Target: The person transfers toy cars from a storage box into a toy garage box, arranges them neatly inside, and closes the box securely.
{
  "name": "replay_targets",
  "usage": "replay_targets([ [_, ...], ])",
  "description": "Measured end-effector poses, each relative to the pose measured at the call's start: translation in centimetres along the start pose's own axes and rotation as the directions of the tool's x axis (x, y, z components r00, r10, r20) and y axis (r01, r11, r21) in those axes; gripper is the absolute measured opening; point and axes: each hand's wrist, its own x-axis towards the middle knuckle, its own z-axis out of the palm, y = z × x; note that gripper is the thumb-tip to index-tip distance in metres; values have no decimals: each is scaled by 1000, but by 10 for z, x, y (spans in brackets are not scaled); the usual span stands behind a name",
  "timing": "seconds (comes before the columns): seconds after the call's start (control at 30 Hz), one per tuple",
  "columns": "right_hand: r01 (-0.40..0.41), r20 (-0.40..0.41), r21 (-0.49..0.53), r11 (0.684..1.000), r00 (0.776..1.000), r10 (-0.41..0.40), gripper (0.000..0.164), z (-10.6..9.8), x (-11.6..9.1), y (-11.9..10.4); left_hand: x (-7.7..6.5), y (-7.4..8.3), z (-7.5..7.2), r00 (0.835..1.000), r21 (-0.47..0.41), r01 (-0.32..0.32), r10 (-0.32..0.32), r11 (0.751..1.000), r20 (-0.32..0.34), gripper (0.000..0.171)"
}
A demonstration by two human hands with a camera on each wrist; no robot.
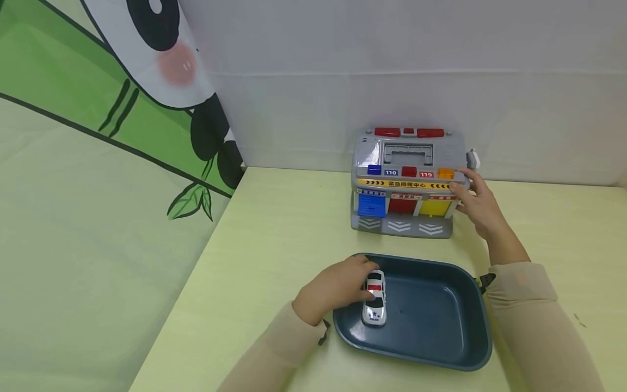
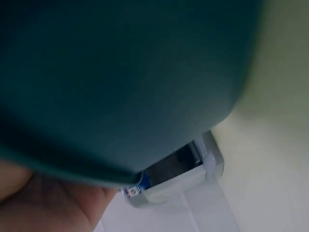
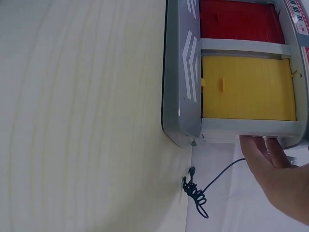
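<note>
A white toy police car [image 1: 375,313] with a red roof band is in the left part of a dark blue tray [image 1: 431,356]. My left hand [image 1: 338,288] reaches over the tray's left rim and pinches the car between thumb and fingers. In the left wrist view the tray's outer wall [image 2: 145,87] hides the car and the fingertips. Behind the tray stands a grey toy garage [image 1: 401,226] with blue, red and yellow doors. My right hand [image 1: 480,207] grips its right side, thumb at the front edge. The yellow door [image 3: 248,89] is down in the right wrist view.
All this stands on a pale wood-grain table [image 1: 274,239]. A white cloth [image 1: 313,125] hangs behind it, and a cartoon-printed sheet [image 1: 98,245] is at the left. A dark coiled cord [image 3: 195,193] lies beside the garage.
</note>
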Motion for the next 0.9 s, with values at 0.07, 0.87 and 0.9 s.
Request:
replay_targets([
  [0.07,-1,-2,-2,1000,1000,1,59,0,0,0,2,2,7,1000,45,20,-20,999,-1,58],
  [0.87,-9,-9,-5,1000,1000,9,58,2,-1,-1,5,22,20,991,159,137,-137,978,-8,71],
  [0.9,-8,-9,-5,1000,1000,8,58,2,-1,-1,5,22,20,990,158,142,-144,977,-2,71],
])
